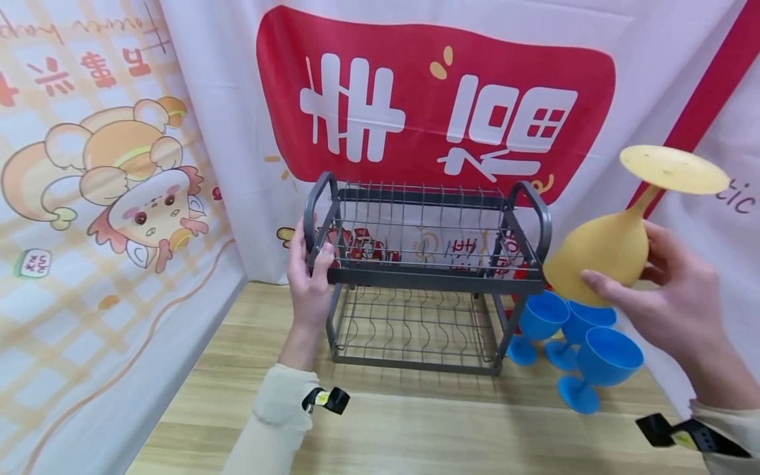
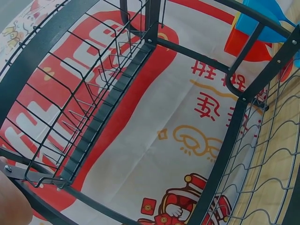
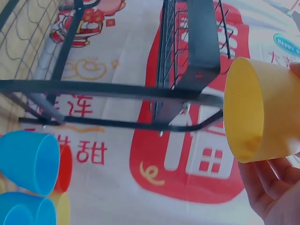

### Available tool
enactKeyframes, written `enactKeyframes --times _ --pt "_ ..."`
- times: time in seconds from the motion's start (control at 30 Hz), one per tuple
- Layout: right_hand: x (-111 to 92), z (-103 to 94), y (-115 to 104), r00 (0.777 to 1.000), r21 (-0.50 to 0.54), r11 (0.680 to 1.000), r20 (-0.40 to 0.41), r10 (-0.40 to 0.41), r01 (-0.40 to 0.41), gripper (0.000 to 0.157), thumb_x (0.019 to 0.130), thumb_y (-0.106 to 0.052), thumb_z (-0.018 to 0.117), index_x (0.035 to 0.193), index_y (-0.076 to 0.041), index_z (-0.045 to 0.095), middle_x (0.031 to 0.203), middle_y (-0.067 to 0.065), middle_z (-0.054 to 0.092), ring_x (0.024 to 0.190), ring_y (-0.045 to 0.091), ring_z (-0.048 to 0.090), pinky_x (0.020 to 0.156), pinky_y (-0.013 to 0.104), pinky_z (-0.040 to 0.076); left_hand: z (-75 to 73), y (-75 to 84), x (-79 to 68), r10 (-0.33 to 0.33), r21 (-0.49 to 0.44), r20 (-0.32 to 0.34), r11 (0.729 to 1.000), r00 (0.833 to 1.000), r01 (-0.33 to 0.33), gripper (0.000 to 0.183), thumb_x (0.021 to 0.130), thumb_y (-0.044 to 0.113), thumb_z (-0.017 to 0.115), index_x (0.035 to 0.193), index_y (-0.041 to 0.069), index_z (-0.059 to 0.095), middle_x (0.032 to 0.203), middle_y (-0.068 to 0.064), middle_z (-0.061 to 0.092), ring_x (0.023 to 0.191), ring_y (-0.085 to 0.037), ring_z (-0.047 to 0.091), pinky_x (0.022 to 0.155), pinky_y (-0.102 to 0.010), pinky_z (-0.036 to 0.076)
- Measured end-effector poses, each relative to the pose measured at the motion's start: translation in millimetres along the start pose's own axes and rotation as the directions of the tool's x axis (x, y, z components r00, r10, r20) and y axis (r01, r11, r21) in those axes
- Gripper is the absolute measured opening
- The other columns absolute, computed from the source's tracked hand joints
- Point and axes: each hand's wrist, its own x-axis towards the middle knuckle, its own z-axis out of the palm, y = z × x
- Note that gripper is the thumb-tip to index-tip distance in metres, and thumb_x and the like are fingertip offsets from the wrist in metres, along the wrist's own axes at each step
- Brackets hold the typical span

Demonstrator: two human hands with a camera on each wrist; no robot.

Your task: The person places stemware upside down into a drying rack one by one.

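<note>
A yellow plastic goblet (image 1: 605, 257) is held upside down in my right hand (image 1: 683, 290), fingers and thumb around its bowl and the round foot uppermost. Its rim is close to the upper right end of a dark grey two-tier dish rack (image 1: 415, 282). In the right wrist view the open mouth of the goblet (image 3: 243, 110) faces the rack's side frame. My left hand (image 1: 310, 284) grips the rack's upper left side, thumb over the front corner. Only a bit of that thumb (image 2: 11, 201) shows in the left wrist view. Wire slots line both tiers, with no dishes in them.
Several goblets stand on the wooden table (image 1: 380, 429) right of the rack, among them a blue goblet (image 1: 608, 356) in front. Behind the blue ones are a red goblet (image 3: 65, 168) and a yellow one (image 3: 62, 206). Printed cloth (image 1: 214, 132) hangs behind and at the left.
</note>
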Motion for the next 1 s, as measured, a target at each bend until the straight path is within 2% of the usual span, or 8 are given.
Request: enactKeyframes --times 0.27,0.33,0.47,0.57,0.67,0.77,0.93,1.0 --pt "19 11.9 -23 0.999 0.045 0.999 -0.025 0.021 -0.020 0.079 0.088 -0.027 0.087 0.157 -0.023 0.050 0.142 0.014 0.062 0.098 -0.011 0.055 0.076 -0.003 0.044 0.1 -0.3 -0.7 -0.007 0.018 -0.011 1.000 1.000 0.007 0.058 0.106 0.016 0.054 0.162 0.022 0.040 0.160 0.011 0.053 0.139 -0.021 0.059 0.113 -0.039 0.047" --pt "24 12.8 -27 0.999 0.054 0.998 -0.010 0.039 -0.039 0.078 0.089 -0.032 0.086 0.158 -0.025 0.049 0.144 0.014 0.063 0.098 -0.010 0.056 0.074 -0.002 0.045 1.2 -0.5 -1.5 -0.009 0.016 -0.005 1.000 1.000 0.009 0.058 0.107 0.017 0.053 0.163 0.023 0.040 0.160 0.011 0.053 0.140 -0.020 0.059 0.116 -0.041 0.047" --pt "31 22.3 -41 0.998 0.072 0.996 0.054 0.042 -0.046 0.080 0.090 -0.040 0.085 0.159 -0.028 0.047 0.146 0.012 0.064 0.103 0.003 0.062 0.072 0.001 0.049 3.3 -1.3 -2.1 -0.008 0.014 -0.005 1.000 1.000 0.008 0.057 0.108 0.018 0.053 0.163 0.023 0.040 0.160 0.011 0.052 0.143 -0.021 0.059 0.118 -0.043 0.046" --pt "37 36.7 -51 0.997 0.103 0.995 0.080 -0.007 -0.002 0.079 0.090 -0.038 0.085 0.157 -0.023 0.049 0.145 0.012 0.064 0.111 0.019 0.065 0.074 0.001 0.049 3.1 -1.1 -2.3 -0.006 0.003 -0.006 1.000 1.000 0.006 0.058 0.107 0.016 0.053 0.163 0.022 0.039 0.161 0.010 0.052 0.143 -0.022 0.059 0.116 -0.040 0.047" --pt "41 49.1 -57 0.994 0.122 0.992 0.100 -0.046 0.034 0.077 0.090 -0.037 0.085 0.155 -0.017 0.050 0.143 0.015 0.065 0.115 0.030 0.065 0.073 0.002 0.048 2.7 -0.7 -2.7 -0.008 -0.013 -0.002 1.000 1.000 0.008 0.058 0.107 0.016 0.054 0.163 0.022 0.039 0.161 0.010 0.052 0.143 -0.023 0.059 0.117 -0.039 0.048" --pt "45 54.7 -59 0.992 0.124 0.992 0.119 -0.043 0.029 0.079 0.090 -0.040 0.085 0.155 -0.015 0.049 0.142 0.016 0.065 0.116 0.033 0.065 0.071 0.002 0.047 2.7 -0.4 -2.5 -0.006 -0.013 -0.004 1.000 1.000 0.006 0.058 0.107 0.016 0.053 0.163 0.022 0.039 0.161 0.010 0.052 0.142 -0.022 0.059 0.117 -0.039 0.048" --pt "53 56.7 -60 0.995 0.104 0.995 0.099 -0.013 0.003 0.081 0.090 -0.045 0.083 0.157 -0.016 0.048 0.144 0.015 0.064 0.119 0.033 0.063 0.072 0.003 0.046 3.5 -0.7 -2.2 -0.011 -0.004 0.004 1.000 1.000 0.011 0.057 0.107 0.018 0.053 0.163 0.023 0.039 0.160 0.011 0.052 0.143 -0.020 0.059 0.118 -0.043 0.046" --pt "57 59.7 -60 0.995 0.092 0.996 0.104 -0.005 -0.004 0.083 0.090 -0.048 0.082 0.157 -0.016 0.046 0.144 0.015 0.064 0.121 0.033 0.062 0.077 0.011 0.053 3.1 -0.8 -2.5 -0.020 -0.007 0.006 1.000 1.000 0.020 0.057 0.108 0.019 0.053 0.163 0.024 0.039 0.160 0.012 0.052 0.144 -0.022 0.059 0.120 -0.043 0.046"
